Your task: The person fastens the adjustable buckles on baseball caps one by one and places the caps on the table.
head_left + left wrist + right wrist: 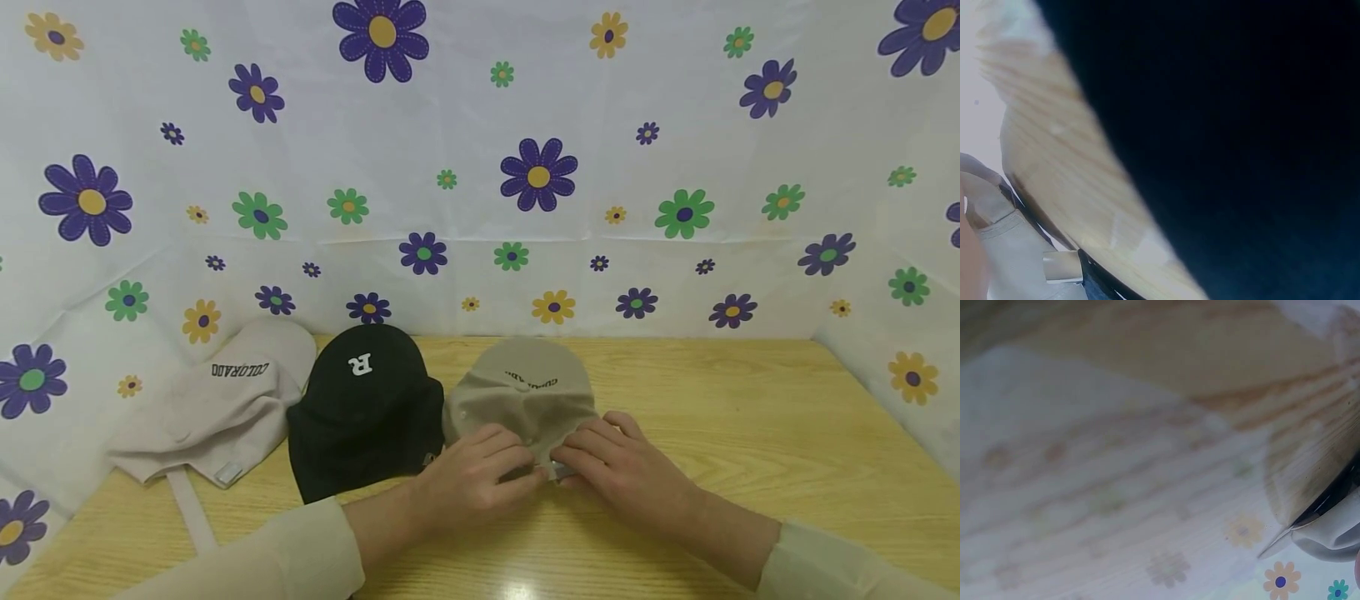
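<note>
A khaki baseball cap point(525, 379) with dark lettering lies in the middle of the table, its back strap end toward me. My left hand point(483, 471) grips this end on the left with curled fingers. From the right, my right hand point(622, 467) pinches the same end, close to a small shiny grey piece point(561, 471) between the hands. The fingers hide most of the strap. In the left wrist view part of a pale cap point(1016, 262) with a small tag shows at lower left. Pale fabric point(1329, 540) appears at the right wrist view's edge.
Left of the khaki cap lies a black cap point(367, 417) with a white R. Farther left is a pale pink cap point(225, 408) with COLORADO lettering and a loose strap point(191, 508). Behind the wooden table point(750, 417) hangs a flowered white cloth point(465, 125).
</note>
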`<state>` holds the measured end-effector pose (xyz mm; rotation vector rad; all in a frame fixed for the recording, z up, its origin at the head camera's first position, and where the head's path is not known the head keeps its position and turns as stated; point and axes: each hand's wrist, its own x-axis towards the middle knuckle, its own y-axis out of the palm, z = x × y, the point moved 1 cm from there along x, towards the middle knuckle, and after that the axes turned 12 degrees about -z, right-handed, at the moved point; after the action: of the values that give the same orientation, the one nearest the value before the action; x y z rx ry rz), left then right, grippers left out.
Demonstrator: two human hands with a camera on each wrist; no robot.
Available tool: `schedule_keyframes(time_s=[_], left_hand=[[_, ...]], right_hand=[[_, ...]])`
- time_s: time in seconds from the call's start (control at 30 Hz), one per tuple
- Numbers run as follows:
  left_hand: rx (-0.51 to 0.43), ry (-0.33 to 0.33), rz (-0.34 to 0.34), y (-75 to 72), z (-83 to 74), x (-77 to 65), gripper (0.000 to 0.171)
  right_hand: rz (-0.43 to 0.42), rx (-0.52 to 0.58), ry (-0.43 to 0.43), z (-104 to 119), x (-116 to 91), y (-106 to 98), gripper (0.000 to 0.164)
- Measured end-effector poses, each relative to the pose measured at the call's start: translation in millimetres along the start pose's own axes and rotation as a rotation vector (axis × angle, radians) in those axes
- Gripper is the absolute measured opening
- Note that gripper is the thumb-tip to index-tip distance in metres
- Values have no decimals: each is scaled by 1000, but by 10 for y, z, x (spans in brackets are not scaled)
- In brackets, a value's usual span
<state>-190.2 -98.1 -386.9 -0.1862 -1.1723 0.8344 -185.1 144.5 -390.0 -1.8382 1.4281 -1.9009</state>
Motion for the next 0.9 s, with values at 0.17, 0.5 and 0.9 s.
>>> schedule_keyframes(time_s=[0.17,0.5,0.9], left_hand=[[2,11,-15,6,0,1,20],[-20,-21,-38,7,-6,4,18],[-28,-37,-50,8,-7,7,16]], right_hand=[[-20,9,-5,4,-4,7,43],[-40,17,-11,6,-1,17,37],[-48,32,4,7,6,19,36]])
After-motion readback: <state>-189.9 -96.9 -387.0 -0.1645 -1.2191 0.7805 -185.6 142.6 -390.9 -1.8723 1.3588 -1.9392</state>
